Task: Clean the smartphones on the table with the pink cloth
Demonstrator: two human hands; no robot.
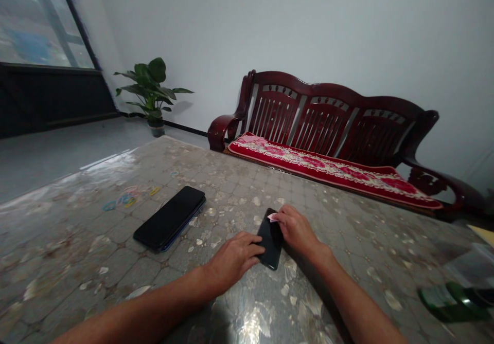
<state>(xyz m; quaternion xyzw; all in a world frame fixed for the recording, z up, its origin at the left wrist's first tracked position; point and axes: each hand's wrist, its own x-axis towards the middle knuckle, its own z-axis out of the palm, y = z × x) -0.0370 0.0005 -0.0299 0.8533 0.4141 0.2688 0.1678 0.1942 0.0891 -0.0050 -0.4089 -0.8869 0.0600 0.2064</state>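
Observation:
A dark smartphone lies flat on the patterned tabletop in front of me. My left hand rests at the phone's left side, its fingers stretched out and touching the near-left part of the glass. At the far end of the same phone, my right hand pinches a small pale pink piece of cloth or paper against the surface. Further left, a larger stack of black phones sits apart from both hands; a blue edge shows under the top one.
Several coloured rubber bands lie left of the stack. At the right edge are a green bottle on its side and a blurred clear container. Beyond the table stand a wooden bench with a red cushion and a potted plant.

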